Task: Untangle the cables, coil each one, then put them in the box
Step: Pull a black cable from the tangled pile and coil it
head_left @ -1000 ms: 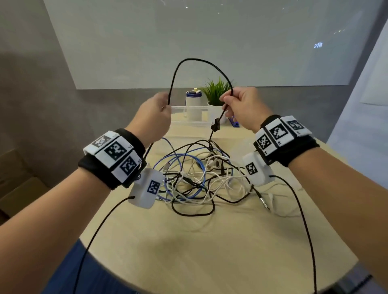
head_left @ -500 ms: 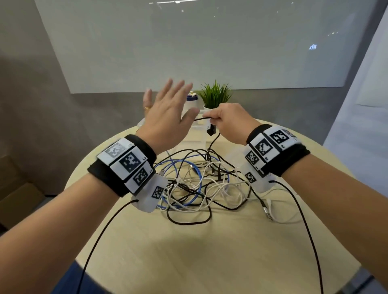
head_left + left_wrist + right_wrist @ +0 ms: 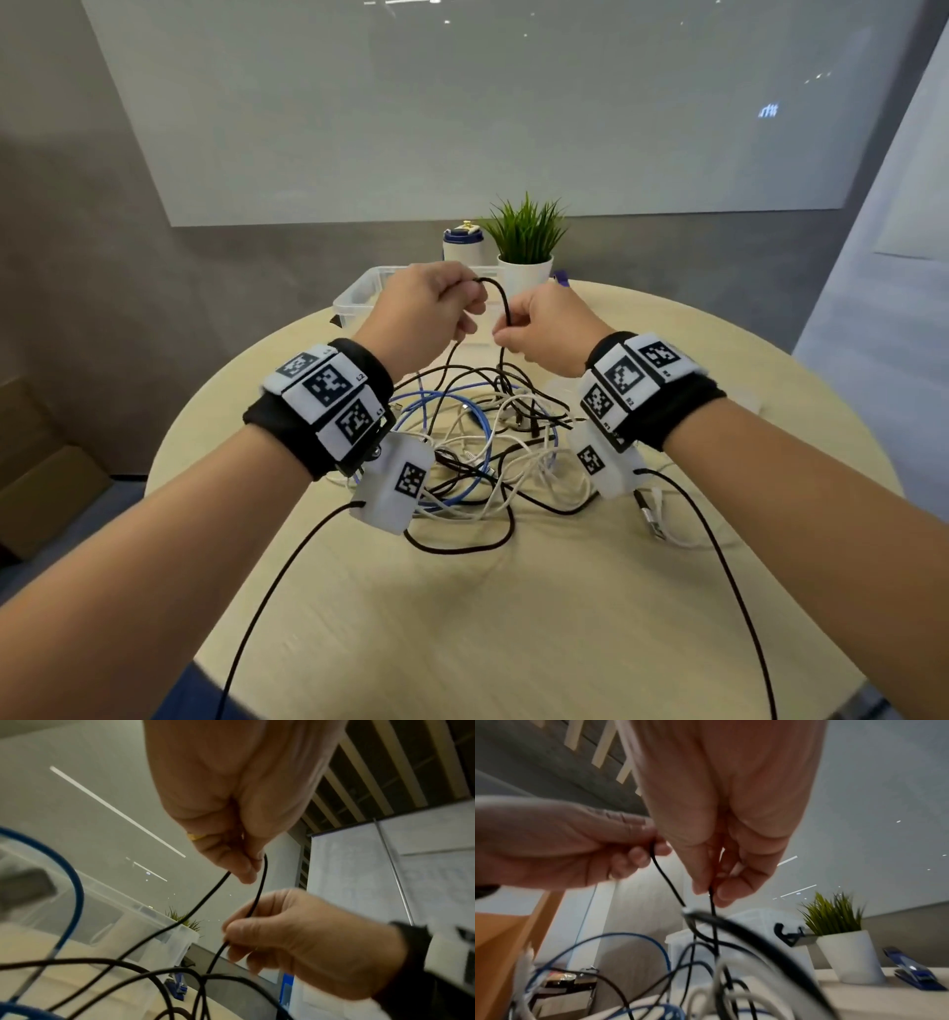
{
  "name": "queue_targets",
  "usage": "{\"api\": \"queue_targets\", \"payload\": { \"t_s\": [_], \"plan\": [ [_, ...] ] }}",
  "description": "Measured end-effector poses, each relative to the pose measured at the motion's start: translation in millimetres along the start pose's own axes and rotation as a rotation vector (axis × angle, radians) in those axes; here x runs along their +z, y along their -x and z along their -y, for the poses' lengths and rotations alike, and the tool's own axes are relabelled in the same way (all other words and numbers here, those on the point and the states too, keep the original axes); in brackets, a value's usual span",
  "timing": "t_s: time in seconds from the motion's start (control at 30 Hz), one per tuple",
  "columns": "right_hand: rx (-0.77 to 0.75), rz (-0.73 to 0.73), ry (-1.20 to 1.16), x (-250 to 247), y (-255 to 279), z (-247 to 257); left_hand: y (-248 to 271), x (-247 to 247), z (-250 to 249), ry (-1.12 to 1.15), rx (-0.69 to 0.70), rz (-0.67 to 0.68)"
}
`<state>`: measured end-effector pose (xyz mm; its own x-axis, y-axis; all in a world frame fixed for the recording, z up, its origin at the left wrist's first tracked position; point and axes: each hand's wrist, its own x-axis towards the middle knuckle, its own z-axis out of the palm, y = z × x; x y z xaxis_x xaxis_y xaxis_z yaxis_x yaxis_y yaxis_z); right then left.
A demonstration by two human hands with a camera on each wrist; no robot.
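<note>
I have both hands raised over the tangle (image 3: 477, 452) on the bench (image 3: 513, 616). My left hand (image 3: 426, 313) pinches one side of a short arch of the black cable (image 3: 500, 303), and my right hand (image 3: 544, 329) is pinched on the other side, so each grip is clamped on that same cable. From there it drops into the heap of black, blue and white leads, which sits just in front of the clear box (image 3: 359, 298). The cable looks thin, light and limp; I would expect it to slide through the fingers and snag on crossings. I think its plug is buried, but the wrist views are too blurred to say. Better to hold near a free end and feed it out slowly.
</note>
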<state>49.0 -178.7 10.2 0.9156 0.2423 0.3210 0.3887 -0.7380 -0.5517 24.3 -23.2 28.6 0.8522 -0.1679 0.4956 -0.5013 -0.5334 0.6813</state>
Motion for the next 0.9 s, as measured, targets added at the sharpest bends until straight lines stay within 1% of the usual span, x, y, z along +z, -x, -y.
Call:
{"api": "queue_targets", "payload": {
  "t_s": [0.13,0.3,0.37,0.43,0.5,0.57,0.6,0.67,0.7,0.73,0.8,0.87,0.9],
  "plan": [
    [0.036,0.079,0.080,12.0,-1.7,-11.9,-1.6,3.2,-4.8,0.284,0.025,-0.037],
    [0.095,0.168,0.063,17.2,-3.1,-20.6,-4.5,-2.6,-7.9,0.509,0.060,-0.155],
    [0.087,0.152,0.037,15.1,-2.7,-21.5,-5.4,-8.4,-7.9,0.573,0.060,-0.195],
    [0.098,0.057,-0.079,10.1,-2.8,-19.3,-6.3,-15.9,-6.5,0.588,0.036,-0.223],
    [0.127,-0.031,-0.229,3.0,-4.9,-16.9,-8.5,-24.8,-3.0,0.524,-0.039,-0.237],
    [0.137,-0.053,-0.290,-4.8,-5.8,-14.2,-9.5,-32.2,2.9,0.416,-0.141,-0.193],
    [0.137,-0.061,-0.306,-8.1,-6.3,-13.5,-7.9,-35.0,4.7,0.371,-0.203,-0.134],
    [0.143,-0.100,-0.345,-14.6,-7.4,-11.9,-2.9,-37.5,7.7,0.249,-0.316,0.042],
    [0.147,-0.121,-0.362,-17.0,-7.4,-10.8,0.5,-36.6,8.3,0.158,-0.344,0.131],
    [0.146,-0.138,-0.376,-18.4,-7.5,-10.2,3.8,-34.3,7.8,0.045,-0.343,0.204],
    [0.124,-0.156,-0.408,-18.5,-6.9,-8.7,5.7,-25.9,12.7,-0.229,-0.270,0.286],
    [0.078,-0.159,-0.457,-17.1,-4.0,-6.1,6.6,-14.0,17.4,-0.462,-0.205,0.282],
    [0.054,-0.161,-0.490,-16.6,-2.7,-4.2,5.4,-6.7,20.8,-0.515,-0.175,0.265]
  ]
}}
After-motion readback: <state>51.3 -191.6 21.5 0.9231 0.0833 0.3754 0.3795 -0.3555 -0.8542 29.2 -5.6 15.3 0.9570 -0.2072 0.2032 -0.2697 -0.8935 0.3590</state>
